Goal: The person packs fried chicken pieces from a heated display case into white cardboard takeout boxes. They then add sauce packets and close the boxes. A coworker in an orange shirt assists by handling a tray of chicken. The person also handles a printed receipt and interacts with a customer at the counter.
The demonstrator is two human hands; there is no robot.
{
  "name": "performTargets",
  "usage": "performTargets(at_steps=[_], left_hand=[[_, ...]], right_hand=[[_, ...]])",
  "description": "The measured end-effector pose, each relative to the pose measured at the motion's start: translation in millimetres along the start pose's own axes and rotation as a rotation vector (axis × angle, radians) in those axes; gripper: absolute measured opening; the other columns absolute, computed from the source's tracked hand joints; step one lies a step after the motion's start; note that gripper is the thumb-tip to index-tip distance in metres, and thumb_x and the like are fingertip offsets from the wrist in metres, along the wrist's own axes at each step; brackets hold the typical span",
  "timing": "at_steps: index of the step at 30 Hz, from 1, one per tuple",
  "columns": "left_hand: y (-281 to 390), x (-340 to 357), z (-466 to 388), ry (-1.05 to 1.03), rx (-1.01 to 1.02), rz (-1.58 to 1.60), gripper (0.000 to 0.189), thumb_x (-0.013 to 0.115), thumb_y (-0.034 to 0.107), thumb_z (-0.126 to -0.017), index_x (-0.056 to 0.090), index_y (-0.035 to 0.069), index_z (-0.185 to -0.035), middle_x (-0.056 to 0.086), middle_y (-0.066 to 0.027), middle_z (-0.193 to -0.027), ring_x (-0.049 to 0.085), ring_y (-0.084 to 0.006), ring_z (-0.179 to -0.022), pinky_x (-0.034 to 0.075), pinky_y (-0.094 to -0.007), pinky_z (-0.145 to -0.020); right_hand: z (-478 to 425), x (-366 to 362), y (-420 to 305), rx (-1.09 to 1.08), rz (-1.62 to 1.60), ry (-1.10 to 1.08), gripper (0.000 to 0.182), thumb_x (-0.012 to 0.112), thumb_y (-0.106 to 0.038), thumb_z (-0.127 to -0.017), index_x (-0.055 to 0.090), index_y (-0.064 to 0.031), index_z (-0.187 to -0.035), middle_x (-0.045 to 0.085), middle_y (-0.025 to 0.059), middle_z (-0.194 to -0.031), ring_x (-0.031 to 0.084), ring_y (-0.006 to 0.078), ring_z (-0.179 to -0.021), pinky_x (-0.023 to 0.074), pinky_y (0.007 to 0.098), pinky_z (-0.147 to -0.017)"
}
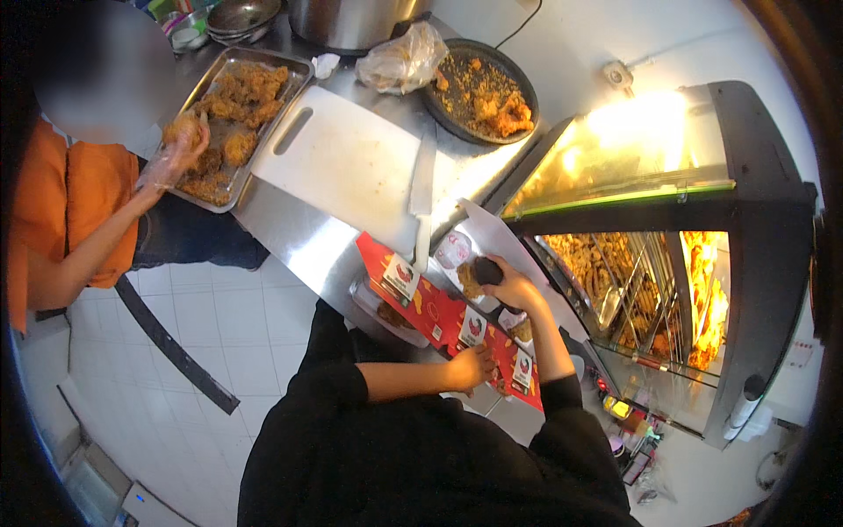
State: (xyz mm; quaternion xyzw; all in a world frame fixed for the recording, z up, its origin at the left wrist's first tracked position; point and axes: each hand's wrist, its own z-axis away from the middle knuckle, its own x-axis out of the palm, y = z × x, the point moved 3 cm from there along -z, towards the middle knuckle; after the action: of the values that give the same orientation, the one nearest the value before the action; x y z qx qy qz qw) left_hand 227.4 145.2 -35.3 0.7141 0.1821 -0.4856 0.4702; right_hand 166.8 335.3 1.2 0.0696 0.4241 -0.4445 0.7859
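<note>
My right hand grips a dark round item, too plain at this size to name more closely. It is over an open cardboard meal box with a pale inside. Below the item, a piece of fried food shows in the box, beside a round wrapped packet with red print. My left hand has its fingers curled at the edge of the red printed box flaps; whether they pinch the card is unclear. Another small container of food sits under my right wrist.
A knife lies on the white cutting board. Another person's gloved hand holds fried food over a metal tray. A black pan stands behind. At right is a lit glass display warmer. A clear container lies near the counter edge.
</note>
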Motion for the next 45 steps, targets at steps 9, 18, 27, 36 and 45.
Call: performTargets(at_steps=[9, 18, 27, 36, 45], left_hand=[[-9, -75, 24, 0.236, 0.129, 0.165, 0.077, 0.07, 0.047, -0.067, 0.044, 0.009, -0.127, 0.049, -0.0117, -0.122, 0.046, -0.0279, -0.115, 0.032, -0.0426, -0.1], [-88, -156, 132, 0.296, -0.26, 0.545, 0.046, 0.057, 0.032, -0.086, 0.049, 0.003, -0.121, 0.055, -0.0165, -0.114, 0.054, -0.0324, -0.105, 0.043, -0.0422, -0.091], [-168, -165, 194, 1.175, -0.644, 1.925, 0.055, 0.045, 0.042, -0.093, 0.037, 0.005, -0.133, 0.049, -0.0115, -0.127, 0.05, -0.0225, -0.115, 0.041, -0.0337, -0.095], [-167, -259, 275, 1.498, -0.588, 1.779, 0.083, 0.026, 0.067, -0.087, 0.02, 0.004, -0.142, 0.017, -0.0141, -0.149, 0.021, -0.0273, -0.136, 0.016, -0.0406, -0.11], [-79, -108, 375, 1.319, -0.969, 0.096, 0.066, 0.051, 0.056, -0.083, 0.048, 0.005, -0.124, 0.047, -0.0155, -0.129, 0.044, -0.031, -0.12, 0.032, -0.0437, -0.1]], right_hand=[[-20, -48, -161, -0.271, -0.609, -0.051, 0.075, 0.072, -0.027, -0.074, 0.034, -0.016, -0.137, 0.061, 0.0121, -0.102, 0.06, 0.0183, -0.082, 0.0475, 0.03, -0.074], [-234, -121, -169, 0.059, -1.183, 0.467, 0.07, 0.075, -0.033, -0.071, 0.033, -0.0095, -0.123, 0.057, 0.0092, -0.085, 0.056, 0.0205, -0.051, 0.0464, 0.0298, -0.036], [-186, -50, -206, -0.003, -1.152, 0.517, 0.081, 0.062, -0.049, -0.08, 0.016, -0.0229, -0.142, 0.035, 0.0099, -0.133, 0.046, 0.0308, -0.111, 0.0441, 0.0554, -0.081], [-43, 48, -330, -0.639, -0.203, 0.481, 0.066, 0.028, -0.055, -0.093, 0.019, -0.0145, -0.144, 0.016, 0.0142, -0.149, 0.023, 0.0368, -0.132, 0.0126, 0.0555, -0.106], [115, 94, -360, -0.65, -1.387, -1.018, 0.095, 0.018, -0.078, -0.078, 0.019, -0.0083, -0.143, 0.027, 0.0095, -0.145, 0.024, 0.0249, -0.134, 0.0136, 0.0425, -0.11]])
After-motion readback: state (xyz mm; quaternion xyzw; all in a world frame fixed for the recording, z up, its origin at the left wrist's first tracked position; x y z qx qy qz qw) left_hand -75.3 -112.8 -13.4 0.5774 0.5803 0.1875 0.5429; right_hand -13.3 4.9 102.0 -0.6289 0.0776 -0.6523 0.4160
